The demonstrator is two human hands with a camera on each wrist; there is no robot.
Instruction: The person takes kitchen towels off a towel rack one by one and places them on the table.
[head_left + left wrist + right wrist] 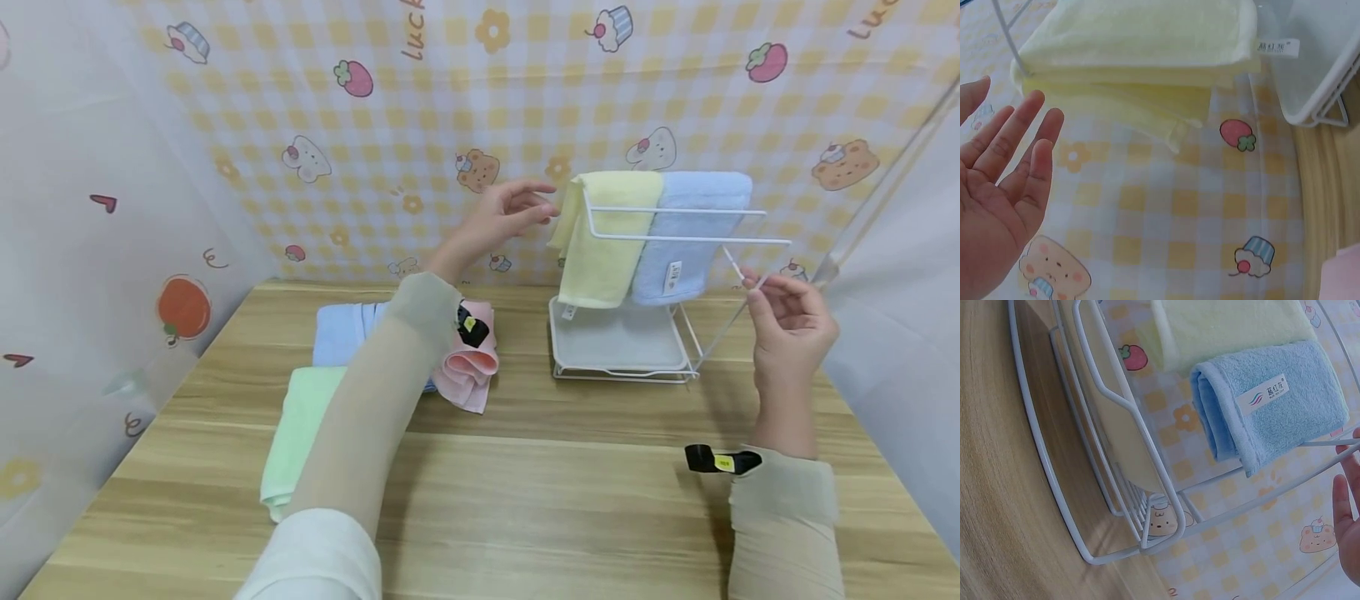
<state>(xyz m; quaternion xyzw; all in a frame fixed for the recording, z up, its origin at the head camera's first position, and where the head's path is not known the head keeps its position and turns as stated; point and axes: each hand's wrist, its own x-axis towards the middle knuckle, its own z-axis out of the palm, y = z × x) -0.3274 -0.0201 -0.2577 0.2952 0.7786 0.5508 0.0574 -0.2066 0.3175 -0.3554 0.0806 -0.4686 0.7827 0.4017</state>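
Together on the white rack: the yellow towel and the hanging blue towel

Behind everything spreads a printed cloth with yellow checks, strawberries, bears and cupcakes. Before it lies a wood-grain table, and the rack stands on its far part, right of the middle in the head view. A pale tray sits in the rack's base. Both towels are draped over the upper part of the rack, the yellow one on the left in the head view and the blue one beside it on the right.

On the table to the left lie three more towels: a folded green towel nearest the person, a folded blue towel behind it, and a pink towel with a curled fold. The left sleeve hides part of this group.

The left hand is just beside the yellow towel, its fingers spread wide and holding nothing. The right hand has a narrow grip, thumb and fingertips pinching a thin side bar of the rack.

Smallest are a printed label on the hanging blue towel and a white tag at the yellow towel's edge.
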